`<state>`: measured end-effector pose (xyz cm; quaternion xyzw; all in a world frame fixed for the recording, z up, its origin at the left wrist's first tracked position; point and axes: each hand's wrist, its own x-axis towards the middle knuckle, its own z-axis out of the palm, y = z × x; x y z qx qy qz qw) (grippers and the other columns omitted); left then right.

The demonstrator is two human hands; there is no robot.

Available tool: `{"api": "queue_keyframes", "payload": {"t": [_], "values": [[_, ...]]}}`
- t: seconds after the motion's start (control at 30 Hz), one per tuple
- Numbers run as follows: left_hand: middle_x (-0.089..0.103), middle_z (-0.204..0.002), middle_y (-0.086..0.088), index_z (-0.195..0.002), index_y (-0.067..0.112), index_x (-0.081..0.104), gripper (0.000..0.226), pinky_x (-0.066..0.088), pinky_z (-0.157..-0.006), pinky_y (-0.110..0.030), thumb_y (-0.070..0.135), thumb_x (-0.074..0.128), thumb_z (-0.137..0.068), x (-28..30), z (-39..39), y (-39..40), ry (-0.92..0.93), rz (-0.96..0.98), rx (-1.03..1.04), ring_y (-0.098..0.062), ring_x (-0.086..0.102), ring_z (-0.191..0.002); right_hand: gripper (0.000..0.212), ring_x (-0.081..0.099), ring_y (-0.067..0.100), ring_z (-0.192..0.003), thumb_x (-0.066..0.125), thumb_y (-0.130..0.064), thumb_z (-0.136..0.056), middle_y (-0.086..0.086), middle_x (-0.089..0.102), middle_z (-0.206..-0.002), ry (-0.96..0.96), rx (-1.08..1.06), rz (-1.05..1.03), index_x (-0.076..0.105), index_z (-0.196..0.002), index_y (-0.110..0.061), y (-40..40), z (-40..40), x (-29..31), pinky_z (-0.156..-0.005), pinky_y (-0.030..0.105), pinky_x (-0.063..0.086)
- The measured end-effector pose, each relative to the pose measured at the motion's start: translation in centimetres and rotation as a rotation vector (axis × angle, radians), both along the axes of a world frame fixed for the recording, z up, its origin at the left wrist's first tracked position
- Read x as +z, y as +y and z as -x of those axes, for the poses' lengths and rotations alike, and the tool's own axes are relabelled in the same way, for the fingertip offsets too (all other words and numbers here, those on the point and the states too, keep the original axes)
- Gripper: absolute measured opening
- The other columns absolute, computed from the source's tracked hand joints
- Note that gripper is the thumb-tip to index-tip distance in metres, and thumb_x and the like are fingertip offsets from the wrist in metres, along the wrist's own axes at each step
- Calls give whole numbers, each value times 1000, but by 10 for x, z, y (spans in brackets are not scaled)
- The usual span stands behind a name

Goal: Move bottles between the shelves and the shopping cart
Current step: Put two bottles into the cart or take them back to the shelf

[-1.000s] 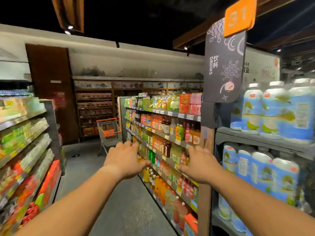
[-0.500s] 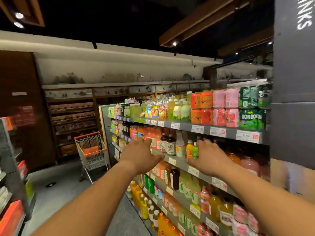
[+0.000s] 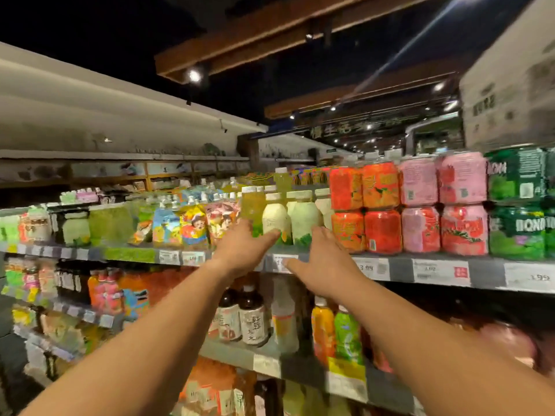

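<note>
Several pale white-green bottles (image 3: 275,219) with white caps stand on the upper shelf (image 3: 435,273), with yellow-green bottles (image 3: 252,207) just left of them. My left hand (image 3: 244,249) stretches out with fingers extended, its fingertips at the base of the front pale bottle. My right hand (image 3: 326,265) is spread open just below and right of those bottles, over the shelf edge and its price tags. Neither hand holds anything. The shopping cart is out of view.
Stacked orange, pink and green can packs (image 3: 420,205) fill the shelf to the right. Colourful drink pouches (image 3: 180,225) sit to the left. Dark tea bottles (image 3: 252,316) and orange and green bottles (image 3: 335,334) stand on the shelf below.
The view has swung right and up to the drinks shelf; the cart has dropped out of sight. Both hands have risen from the middle shelf to the upper one.
</note>
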<state>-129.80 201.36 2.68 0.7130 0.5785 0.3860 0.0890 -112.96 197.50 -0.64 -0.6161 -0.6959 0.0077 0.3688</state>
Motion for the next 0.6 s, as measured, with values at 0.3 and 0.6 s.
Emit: {"api": "queue_keyframes", "payload": {"t": [0.3,0.6], "values": [[52,-141,-16,-141,5,41,69,42,-96,-33,49,60,-91,22,6,107,-31,-13,-249,-34,50,-128,83,42,32,-130,70,-48,-80,16,42,-140,178,-370,-33,34,-139,-4,86,39,40,-104,40,40],[44,-144,-19,-142,1,35,67,40,-104,-39,38,62,-93,24,-23,138,-127,123,-198,-36,44,-132,84,57,31,-117,81,-40,-71,12,56,-133,281,-453,72,41,-135,-4,121,32,61,-93,37,49]]}}
